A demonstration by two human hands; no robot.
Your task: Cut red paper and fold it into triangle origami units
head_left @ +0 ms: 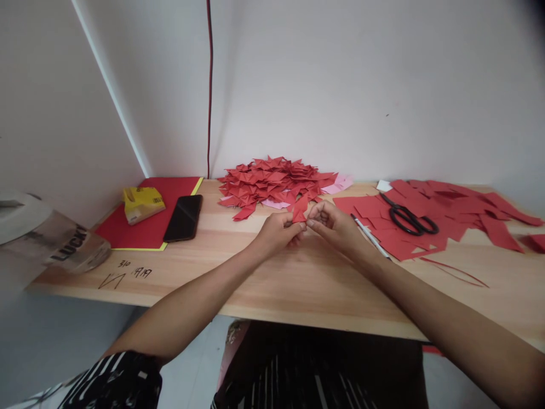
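Fingertips of both hands meet on one small folded red paper piece (298,216), pinched from either side, so it looks like a crease is getting pressed flat between them. The left hand (279,230) grips its left edge with thumb and forefinger, other fingers curled under; the right hand (334,224) does the same from the right, knuckles up.

The piece sits just above the table (298,284), near the middle and toward the back edge, right in front of the pile of folded red pieces (272,182). Both forearms angle in from the front edge.

Flat red paper sheets (426,218) and scissors (409,218) lie by the right hand. A phone (184,217) and a yellow box (142,203) sit on a red folder (149,218) at the back left corner.
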